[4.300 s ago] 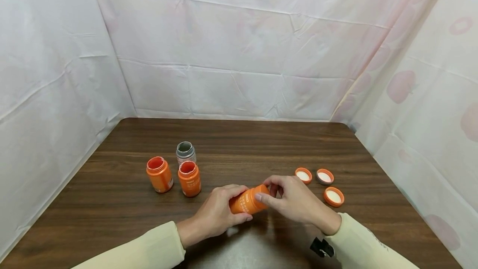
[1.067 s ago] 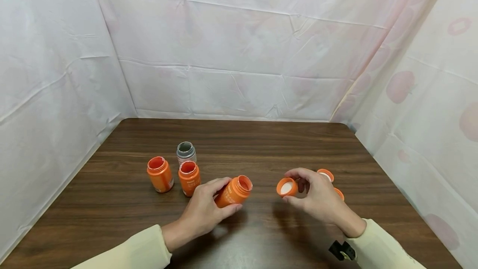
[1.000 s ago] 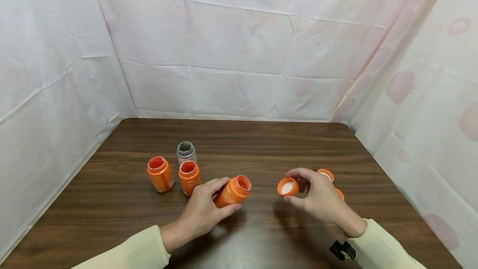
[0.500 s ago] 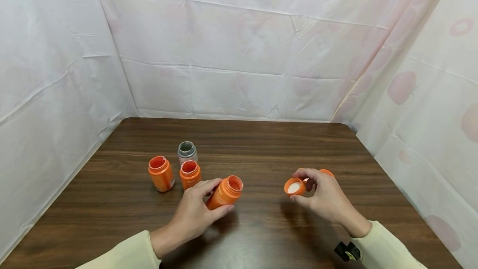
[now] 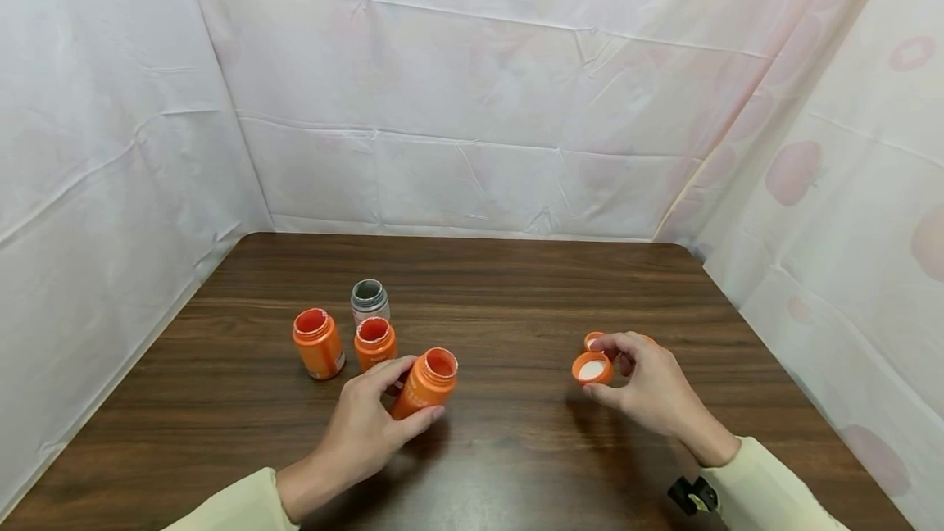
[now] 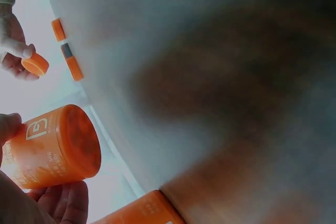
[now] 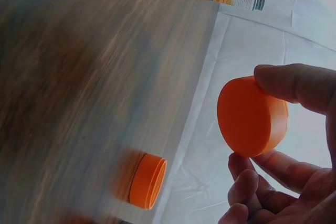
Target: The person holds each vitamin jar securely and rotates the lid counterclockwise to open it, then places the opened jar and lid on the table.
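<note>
My left hand [image 5: 369, 420] grips an open orange bottle [image 5: 425, 383], tilted with its mouth up and to the right. In the left wrist view the base of this bottle [image 6: 79, 142] faces the camera, raised off the table. My right hand [image 5: 652, 388] pinches an orange screw cap [image 5: 592, 369] between thumb and fingers, its white liner up. The right wrist view shows the top of that cap [image 7: 247, 116], held above the table. Another orange cap [image 5: 593, 340] lies just behind the right hand, which hides most of the other caps.
Two open orange bottles [image 5: 319, 344] [image 5: 374, 344] and a grey-necked one [image 5: 369, 299] stand upright at the left. In the left wrist view, orange caps and a grey cap [image 6: 66, 51] lie on the wooden table [image 5: 501, 285]. White sheets [image 5: 472, 88] wall in the back and sides.
The cap has come off the bottle, which was in both hands at first. My left hand has since drawn left with the bottle, and my right hand has moved right with the cap.
</note>
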A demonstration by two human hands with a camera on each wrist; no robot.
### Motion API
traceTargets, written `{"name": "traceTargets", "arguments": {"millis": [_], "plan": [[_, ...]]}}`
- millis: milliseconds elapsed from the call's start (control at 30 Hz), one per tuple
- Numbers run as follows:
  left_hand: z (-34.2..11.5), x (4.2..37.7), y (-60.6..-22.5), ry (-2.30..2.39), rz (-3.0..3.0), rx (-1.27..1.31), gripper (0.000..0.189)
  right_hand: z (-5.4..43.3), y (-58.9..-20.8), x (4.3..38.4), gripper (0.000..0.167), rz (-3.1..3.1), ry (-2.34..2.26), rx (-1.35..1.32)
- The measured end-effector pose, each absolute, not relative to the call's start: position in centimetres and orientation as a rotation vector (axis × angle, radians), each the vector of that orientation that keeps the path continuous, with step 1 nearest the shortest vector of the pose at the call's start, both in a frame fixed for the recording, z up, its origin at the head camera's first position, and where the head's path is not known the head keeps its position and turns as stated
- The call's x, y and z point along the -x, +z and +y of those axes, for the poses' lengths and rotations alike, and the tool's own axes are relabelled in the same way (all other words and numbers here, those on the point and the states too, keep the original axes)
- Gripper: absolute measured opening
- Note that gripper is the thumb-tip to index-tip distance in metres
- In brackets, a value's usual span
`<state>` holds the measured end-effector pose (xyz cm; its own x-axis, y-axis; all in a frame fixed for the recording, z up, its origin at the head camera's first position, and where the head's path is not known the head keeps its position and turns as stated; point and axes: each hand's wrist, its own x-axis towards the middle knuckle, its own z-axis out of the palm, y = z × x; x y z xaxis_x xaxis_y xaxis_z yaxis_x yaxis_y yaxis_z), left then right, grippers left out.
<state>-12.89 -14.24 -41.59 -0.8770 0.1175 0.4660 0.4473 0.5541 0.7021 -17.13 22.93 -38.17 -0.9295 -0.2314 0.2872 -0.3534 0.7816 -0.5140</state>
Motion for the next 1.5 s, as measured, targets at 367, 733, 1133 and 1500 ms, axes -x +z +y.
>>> {"name": "traceTargets", "arguments": {"millis": [367,733,1133,1500], "plan": [[-15.1,12.5,-42.0,-1.241,-2.431,0.368,0.058,23.7,-38.6,17.7,0.047,-2.836,0.824,-0.375],[-15.8,12.1,-41.9,-1.119,-2.491,0.233,0.059,24.2,-39.2,18.3,0.046,-2.916,0.74,-0.299],[-16.3,12.0,-41.6,-1.02,-2.587,0.115,0.058,24.7,-39.8,18.9,0.046,-3.001,0.666,-0.238],[-16.8,11.9,-41.2,-1.033,-2.687,0.024,0.059,24.9,-40.4,19.0,0.045,-2.99,0.574,-0.263]]}}
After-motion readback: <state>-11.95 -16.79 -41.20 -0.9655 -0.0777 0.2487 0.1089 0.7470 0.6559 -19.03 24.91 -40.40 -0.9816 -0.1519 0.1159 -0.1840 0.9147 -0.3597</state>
